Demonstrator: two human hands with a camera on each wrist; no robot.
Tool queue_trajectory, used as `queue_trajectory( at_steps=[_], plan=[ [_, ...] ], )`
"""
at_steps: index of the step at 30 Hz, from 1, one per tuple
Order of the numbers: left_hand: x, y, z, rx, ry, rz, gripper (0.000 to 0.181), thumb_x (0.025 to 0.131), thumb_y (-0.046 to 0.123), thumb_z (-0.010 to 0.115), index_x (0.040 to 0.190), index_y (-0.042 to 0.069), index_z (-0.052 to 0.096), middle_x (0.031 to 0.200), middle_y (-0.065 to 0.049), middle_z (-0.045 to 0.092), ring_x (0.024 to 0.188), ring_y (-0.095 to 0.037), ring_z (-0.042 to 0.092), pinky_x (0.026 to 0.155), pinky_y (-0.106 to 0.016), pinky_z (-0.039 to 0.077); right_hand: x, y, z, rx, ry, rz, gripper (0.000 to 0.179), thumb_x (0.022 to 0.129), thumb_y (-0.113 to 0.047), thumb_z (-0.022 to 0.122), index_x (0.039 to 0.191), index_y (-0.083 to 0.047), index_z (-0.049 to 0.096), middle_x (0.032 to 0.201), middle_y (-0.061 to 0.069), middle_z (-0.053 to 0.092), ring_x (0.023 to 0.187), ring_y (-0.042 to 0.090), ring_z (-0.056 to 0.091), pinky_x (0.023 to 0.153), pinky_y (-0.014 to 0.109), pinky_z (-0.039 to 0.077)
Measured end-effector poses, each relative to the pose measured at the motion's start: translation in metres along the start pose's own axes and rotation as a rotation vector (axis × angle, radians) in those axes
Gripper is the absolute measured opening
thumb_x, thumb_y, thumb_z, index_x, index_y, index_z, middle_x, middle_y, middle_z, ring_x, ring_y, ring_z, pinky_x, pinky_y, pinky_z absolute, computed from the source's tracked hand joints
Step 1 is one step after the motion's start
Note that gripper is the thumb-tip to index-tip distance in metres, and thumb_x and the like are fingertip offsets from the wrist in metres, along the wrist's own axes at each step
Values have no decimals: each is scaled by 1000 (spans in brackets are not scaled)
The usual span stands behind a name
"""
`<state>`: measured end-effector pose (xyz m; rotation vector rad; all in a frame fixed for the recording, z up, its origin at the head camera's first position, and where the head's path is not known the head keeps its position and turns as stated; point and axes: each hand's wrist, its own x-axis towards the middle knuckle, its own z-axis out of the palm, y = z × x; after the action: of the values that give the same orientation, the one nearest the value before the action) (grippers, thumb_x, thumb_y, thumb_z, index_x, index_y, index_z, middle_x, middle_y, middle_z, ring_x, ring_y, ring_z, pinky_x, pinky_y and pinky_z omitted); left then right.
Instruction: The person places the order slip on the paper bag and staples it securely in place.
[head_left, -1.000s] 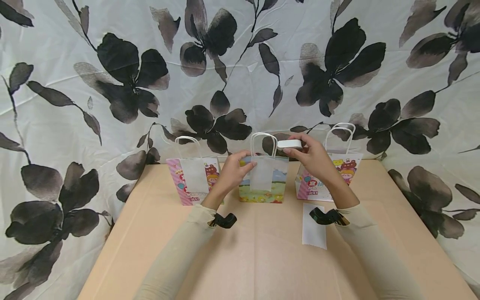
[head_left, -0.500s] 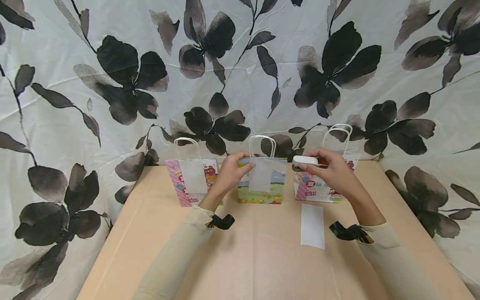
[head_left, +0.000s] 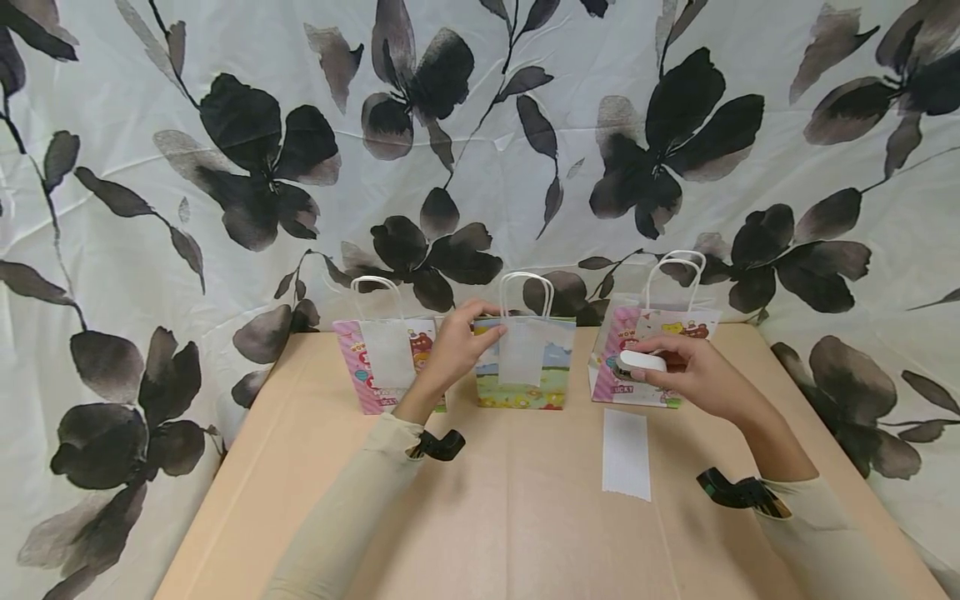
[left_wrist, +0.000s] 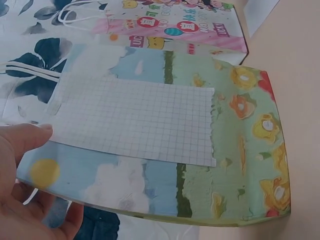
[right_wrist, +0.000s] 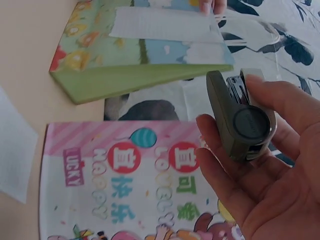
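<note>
My left hand [head_left: 459, 346] pinches the top edge of the middle paper bag [head_left: 558, 379], which has a meadow and flower print. A slip of grid paper [left_wrist: 140, 122] lies flat on that bag's front, its upper end by my left thumb in the left wrist view. My right hand [head_left: 701, 375] holds a small stapler [right_wrist: 250, 120], white on one side and grey-green on the other, its jaws apart. In the head view the stapler overlaps the front of the right-hand pink bag [head_left: 615, 333]. A loose paper slip [head_left: 626, 454] lies on the table below that bag.
To the left stands another pink bag [head_left: 352, 358] with white handles and a paper slip [head_left: 388, 354] on its front. All three bags stand along the far edge of the light wooden table [head_left: 547, 517]. Behind hangs a floral cloth [head_left: 540, 208].
My right hand has carried the stapler from the middle bag's handle rightward and down, in front of the right-hand bag. My left hand keeps its hold on the middle bag.
</note>
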<state>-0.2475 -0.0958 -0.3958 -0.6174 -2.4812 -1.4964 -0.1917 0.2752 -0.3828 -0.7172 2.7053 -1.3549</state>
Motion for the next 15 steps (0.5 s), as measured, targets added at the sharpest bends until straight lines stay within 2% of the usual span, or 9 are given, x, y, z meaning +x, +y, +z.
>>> queue_trajectory(
  at_steps=[6,15],
  plan=[
    [-2,3,-5,10,32,20,23,94,12,75,116,9,72,118,-5,64,107,-20,59,93,-39,50,-12,14,-4,-19,-43,11,29,92,-16,77,119,-9,71,110,8,65,92,12,62,75,22,55],
    [-8,10,-15,-39,71,54,26,92,9,76,118,10,72,117,-8,62,104,-22,60,95,-48,49,-30,41,-9,-20,-93,86,27,92,-20,76,118,-10,71,115,11,66,97,11,61,79,21,55]
  ],
)
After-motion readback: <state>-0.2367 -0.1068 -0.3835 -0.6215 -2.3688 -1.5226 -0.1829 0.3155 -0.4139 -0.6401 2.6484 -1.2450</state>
